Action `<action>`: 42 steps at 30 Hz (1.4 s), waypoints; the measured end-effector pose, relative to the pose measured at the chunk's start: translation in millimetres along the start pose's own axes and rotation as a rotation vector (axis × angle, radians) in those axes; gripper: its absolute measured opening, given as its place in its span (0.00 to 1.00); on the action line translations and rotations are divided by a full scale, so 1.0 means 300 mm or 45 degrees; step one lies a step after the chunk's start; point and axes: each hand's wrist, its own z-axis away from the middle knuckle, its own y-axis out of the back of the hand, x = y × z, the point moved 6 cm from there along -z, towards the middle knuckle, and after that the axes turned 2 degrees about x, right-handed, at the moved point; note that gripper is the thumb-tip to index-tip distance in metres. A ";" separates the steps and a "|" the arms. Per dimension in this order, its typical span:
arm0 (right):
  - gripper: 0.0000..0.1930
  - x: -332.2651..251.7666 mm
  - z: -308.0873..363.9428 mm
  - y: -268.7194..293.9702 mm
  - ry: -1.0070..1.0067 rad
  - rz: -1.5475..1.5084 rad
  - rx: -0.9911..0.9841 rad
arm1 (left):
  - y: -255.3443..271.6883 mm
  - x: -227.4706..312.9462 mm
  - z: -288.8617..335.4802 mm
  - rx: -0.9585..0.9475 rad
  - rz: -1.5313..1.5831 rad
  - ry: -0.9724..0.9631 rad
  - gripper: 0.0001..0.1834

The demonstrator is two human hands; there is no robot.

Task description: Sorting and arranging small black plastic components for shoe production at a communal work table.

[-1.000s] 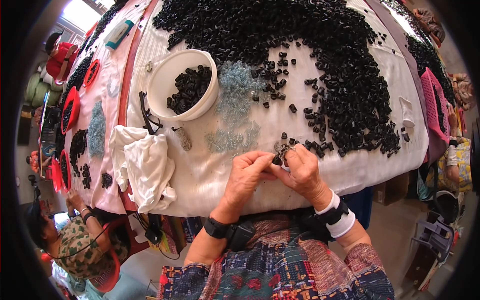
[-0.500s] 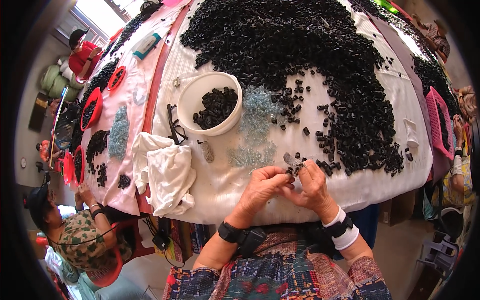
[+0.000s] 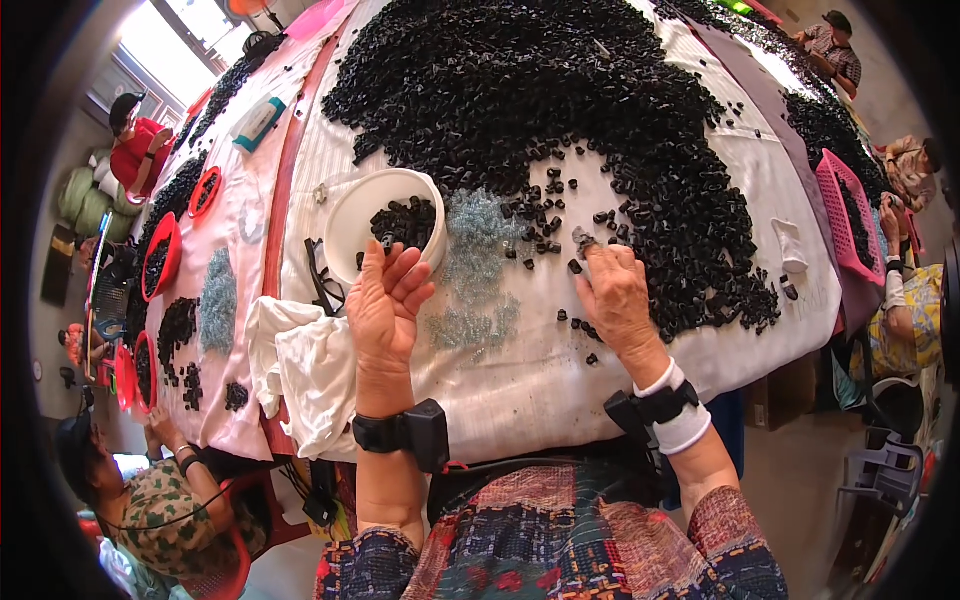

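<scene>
My left hand (image 3: 388, 305) is palm up at the front rim of a white plastic bowl (image 3: 345, 215), its fingers apart. A small black plastic part (image 3: 388, 240) shows by the thumb tip; whether it touches the thumb I cannot tell. Black parts (image 3: 408, 218) lie heaped in the bowl. My right hand (image 3: 618, 295) is over the cloth beside the large spread of black parts (image 3: 690, 230), fingers bent and closed at the tips. A small grey piece (image 3: 583, 237) pokes out from those fingertips. Between the hands lie clear bluish little coils (image 3: 475, 240), like springs.
A crumpled white cloth (image 3: 300, 370) and black-framed glasses (image 3: 322, 280) are left of the bowl. At right are a white roll (image 3: 789, 246) and a pink basket (image 3: 850, 215). Co-workers sit along both sides; one in camouflage (image 3: 170, 500) is near left.
My hands were together at the table's front edge and have parted. The left went left to the bowl and opened; the right moved forward over the parts with the grey piece.
</scene>
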 end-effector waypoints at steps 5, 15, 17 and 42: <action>0.16 -0.011 0.004 -0.039 0.088 0.065 0.049 | 0.015 -0.015 -0.001 0.059 0.029 0.068 0.18; 0.13 -0.190 0.081 0.092 0.366 -0.613 0.049 | -0.077 -0.297 0.211 -0.521 -0.353 0.477 0.11; 0.14 -0.227 0.119 0.107 0.429 -0.661 0.039 | -0.062 -0.337 0.232 -0.597 -0.344 0.528 0.10; 0.14 -0.194 0.032 -0.052 0.267 -0.572 -0.135 | 0.057 -0.336 0.274 -0.432 -0.247 0.540 0.10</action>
